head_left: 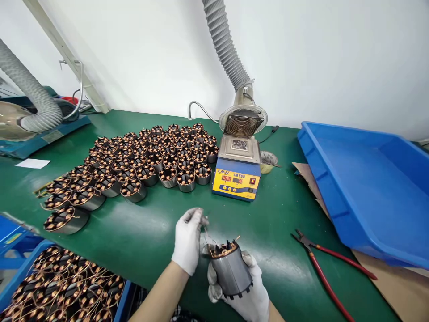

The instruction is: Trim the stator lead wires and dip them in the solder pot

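My right hand, in a white glove with greyed fingertips, is wrapped round a motor stator. The stator is tilted above the table's front edge, its grey steel side facing me and its copper windings uppermost. My left hand, gloved too, is closed in a pinch at a thin lead wire rising from the stator's rim. Its fingertips partly hide the wire's end. Beyond both hands stands a blue and yellow solder pot with a lit display and a square solder bath.
Many stators stand in rows at the left on the green table. A blue crate below holds more, with long wires. At right lie red-handled cutters and a blue tray over cardboard. An extraction hose hangs above.
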### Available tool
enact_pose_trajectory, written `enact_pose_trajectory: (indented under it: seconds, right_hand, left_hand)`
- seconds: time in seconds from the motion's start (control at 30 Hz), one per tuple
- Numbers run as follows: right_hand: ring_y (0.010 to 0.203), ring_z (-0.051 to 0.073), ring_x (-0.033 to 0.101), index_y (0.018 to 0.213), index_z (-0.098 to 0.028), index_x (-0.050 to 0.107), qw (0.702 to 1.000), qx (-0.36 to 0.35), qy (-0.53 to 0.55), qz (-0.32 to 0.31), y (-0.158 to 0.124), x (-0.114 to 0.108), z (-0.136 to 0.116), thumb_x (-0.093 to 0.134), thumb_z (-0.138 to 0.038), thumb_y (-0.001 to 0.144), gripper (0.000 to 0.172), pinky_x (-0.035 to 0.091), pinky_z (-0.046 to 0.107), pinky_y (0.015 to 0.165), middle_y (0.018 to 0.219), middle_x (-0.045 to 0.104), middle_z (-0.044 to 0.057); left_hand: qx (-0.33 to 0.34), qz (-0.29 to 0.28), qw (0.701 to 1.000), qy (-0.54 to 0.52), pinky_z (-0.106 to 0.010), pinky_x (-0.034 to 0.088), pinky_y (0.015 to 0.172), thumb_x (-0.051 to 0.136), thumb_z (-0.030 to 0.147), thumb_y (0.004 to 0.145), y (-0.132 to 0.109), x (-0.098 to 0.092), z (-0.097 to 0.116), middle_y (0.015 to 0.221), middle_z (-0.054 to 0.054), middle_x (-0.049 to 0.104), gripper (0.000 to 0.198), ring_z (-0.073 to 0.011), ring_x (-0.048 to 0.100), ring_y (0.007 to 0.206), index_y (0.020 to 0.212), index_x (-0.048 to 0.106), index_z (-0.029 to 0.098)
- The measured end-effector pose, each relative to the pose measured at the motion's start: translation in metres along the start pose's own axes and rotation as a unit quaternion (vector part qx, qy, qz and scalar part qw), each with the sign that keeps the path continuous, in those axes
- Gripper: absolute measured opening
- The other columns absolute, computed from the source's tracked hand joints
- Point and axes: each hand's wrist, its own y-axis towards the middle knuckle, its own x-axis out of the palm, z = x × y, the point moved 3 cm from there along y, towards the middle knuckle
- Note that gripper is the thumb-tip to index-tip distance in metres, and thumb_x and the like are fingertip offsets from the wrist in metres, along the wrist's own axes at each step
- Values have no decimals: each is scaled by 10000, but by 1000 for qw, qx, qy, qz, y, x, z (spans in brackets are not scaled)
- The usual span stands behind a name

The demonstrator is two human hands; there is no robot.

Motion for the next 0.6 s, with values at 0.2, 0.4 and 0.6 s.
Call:
enact_pose_trajectory:
  seconds: [0.2,0.4,0.6]
  right_hand:
    - [553,176,609,887,-102,667,1000,-5,-24,1,3,2,0,522,-564,741,506,464,284,561,714,669,103]
    - [703,228,630,1048,-138,598,970,-85,-215,73,-4,-1,-7,683,-394,670,464,484,333,654,797,674,86]
    - [1052,283,570,1403,-240,202,863,-226,-405,201,6,-26,10,769,-188,531,1042,433,400,938,1148,593,88]
  left_hand:
    - [-148,-191,970,39,-282,528,582,814,439,503,-27,0,2,825,-70,712,513,-142,629,567,899,661,152]
    - [-58,-81,991,87,-250,484,564,809,327,530,-23,-10,12,495,0,625,265,-123,575,497,625,663,128]
    - [-68,-203,974,78,-326,395,957,717,523,639,-14,-24,13,999,-50,694,517,-186,608,972,1048,632,218]
